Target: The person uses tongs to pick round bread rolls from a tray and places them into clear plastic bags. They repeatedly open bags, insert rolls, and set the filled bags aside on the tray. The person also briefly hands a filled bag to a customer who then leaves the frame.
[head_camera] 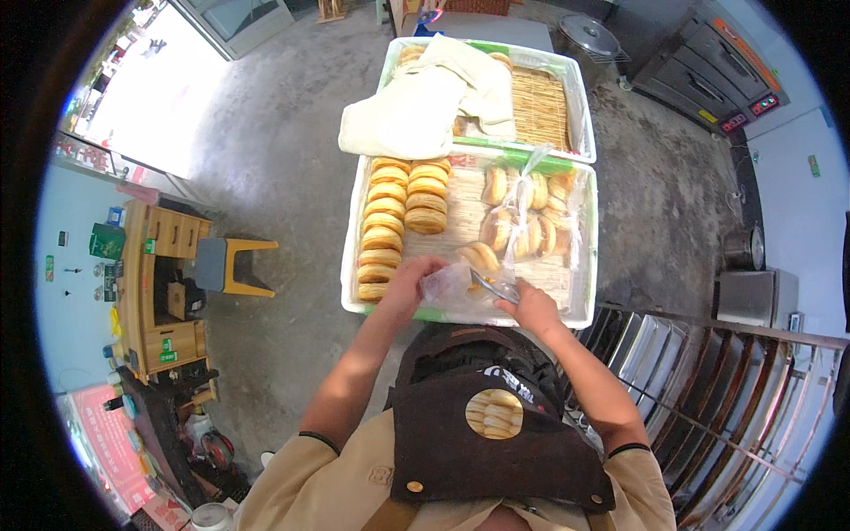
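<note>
My left hand [413,284] grips the edge of a clear plastic bag [446,287] over the front of a white crate [590,265]. In my right hand [536,308] is a pair of metal tongs [495,288], reaching toward the bag's mouth. Round flaky pastries [479,255] lie just beyond the bag; whether they are partly inside it I cannot tell. At the crate's left, more round pastries [382,222] stand on edge in two rows on a slatted mat [458,222]. On the right sit tied clear bags [524,229] of pastries.
Behind it, another white crate [583,106] holds a straw mat [539,99] and pastries under a cream cloth [415,103]. A rack of metal trays [704,378] stands close on my right. A stool [229,267] and wooden desk [136,285] are leftward, a deck oven [704,76] far right.
</note>
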### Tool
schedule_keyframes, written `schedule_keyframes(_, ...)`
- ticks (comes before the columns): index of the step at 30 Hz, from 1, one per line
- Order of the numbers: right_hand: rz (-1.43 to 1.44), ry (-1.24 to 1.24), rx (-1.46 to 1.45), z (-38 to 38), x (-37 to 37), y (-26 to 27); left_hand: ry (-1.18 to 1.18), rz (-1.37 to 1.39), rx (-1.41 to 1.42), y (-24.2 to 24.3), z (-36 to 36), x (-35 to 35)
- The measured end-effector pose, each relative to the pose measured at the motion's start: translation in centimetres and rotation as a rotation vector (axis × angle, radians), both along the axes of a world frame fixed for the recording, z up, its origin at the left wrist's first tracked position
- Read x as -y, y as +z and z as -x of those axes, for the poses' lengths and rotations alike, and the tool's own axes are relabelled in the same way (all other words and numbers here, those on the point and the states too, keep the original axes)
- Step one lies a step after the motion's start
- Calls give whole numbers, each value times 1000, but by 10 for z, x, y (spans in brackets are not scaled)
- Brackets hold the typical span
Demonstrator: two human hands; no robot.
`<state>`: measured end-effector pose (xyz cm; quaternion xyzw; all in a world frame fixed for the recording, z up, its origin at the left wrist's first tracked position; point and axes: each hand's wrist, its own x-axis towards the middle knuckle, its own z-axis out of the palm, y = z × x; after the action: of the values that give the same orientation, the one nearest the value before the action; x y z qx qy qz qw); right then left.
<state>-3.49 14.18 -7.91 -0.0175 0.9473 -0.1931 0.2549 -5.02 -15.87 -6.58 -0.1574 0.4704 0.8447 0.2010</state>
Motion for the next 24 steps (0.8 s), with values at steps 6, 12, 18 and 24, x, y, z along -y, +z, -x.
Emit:
schedule_keyframes(6, 14, -13, 43, 2, 7, 9, -152, 765, -324, -148, 40, 3)
schedule_keyframes(12, 81, -5, 135, 15, -19, 12, -544, 609, -518, -143, 59, -39)
schedule_keyframes(18, 86, 79, 155, 18, -40, 30, -697, 626, -444, -158, 56, -37)
schedule_keyframes(24, -141, 154, 252, 29, -67, 96, -803, 833, -501, -126, 58, -43)
